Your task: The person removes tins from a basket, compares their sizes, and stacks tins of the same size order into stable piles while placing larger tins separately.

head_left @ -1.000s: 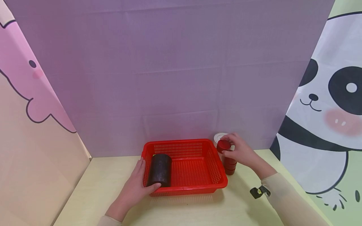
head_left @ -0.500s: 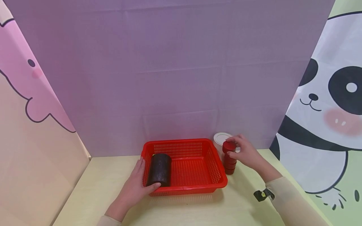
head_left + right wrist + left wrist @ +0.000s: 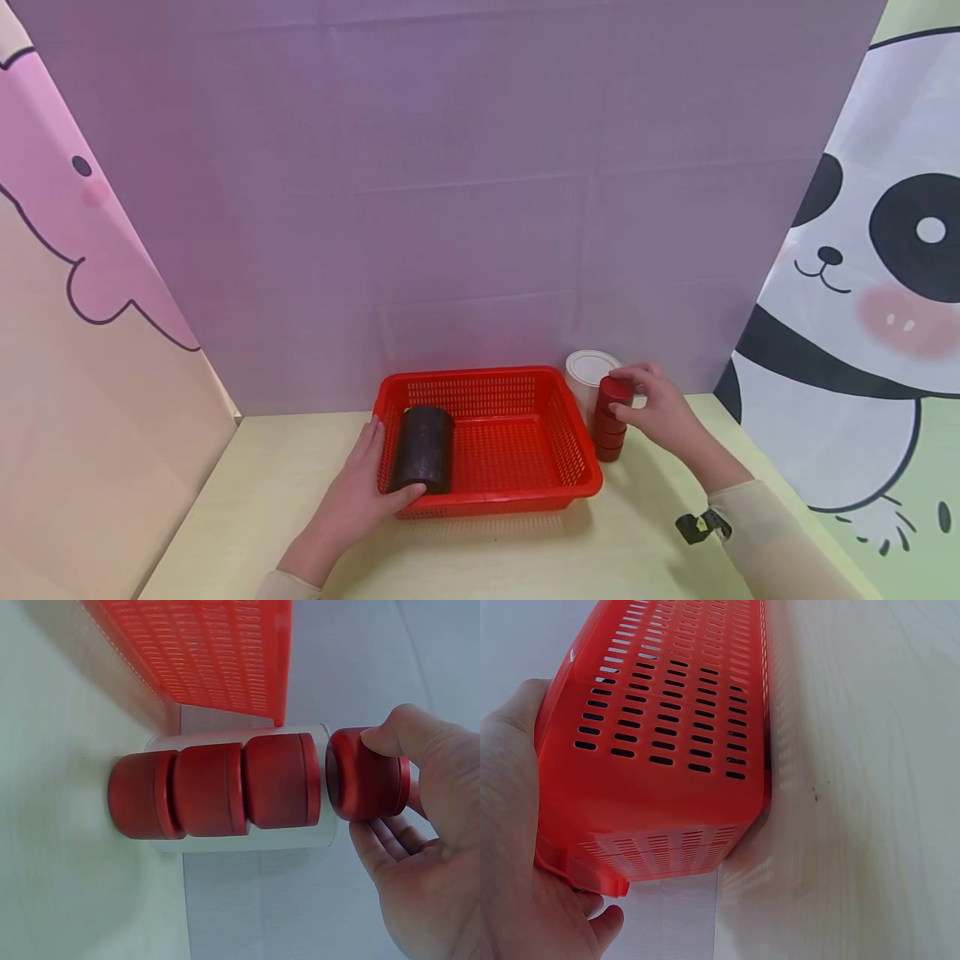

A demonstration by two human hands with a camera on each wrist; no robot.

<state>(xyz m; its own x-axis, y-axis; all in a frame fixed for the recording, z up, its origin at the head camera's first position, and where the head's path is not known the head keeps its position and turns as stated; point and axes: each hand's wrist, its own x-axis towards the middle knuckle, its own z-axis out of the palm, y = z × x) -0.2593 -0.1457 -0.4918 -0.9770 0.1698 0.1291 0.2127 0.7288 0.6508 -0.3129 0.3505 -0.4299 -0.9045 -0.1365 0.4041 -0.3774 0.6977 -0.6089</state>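
Sitting on tbl [image 3: 225, 533]: red bskt [image 3: 525, 499], white can [image 3: 590, 367] near its far R corner, blk cylinder [image 3: 423, 450] inside, L end. L hand [image 3: 358, 502] curled round bskt's near-L corner; R hand [image 3: 663, 410], over 3-tin red stack [image 3: 210, 789], pinching single red tin [image 3: 366, 778].

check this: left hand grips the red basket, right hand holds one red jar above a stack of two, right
Not two: the right wrist view shows three stacked jars below the held jar. The rest stands: the left hand grips the red basket and the right hand holds that jar above them.
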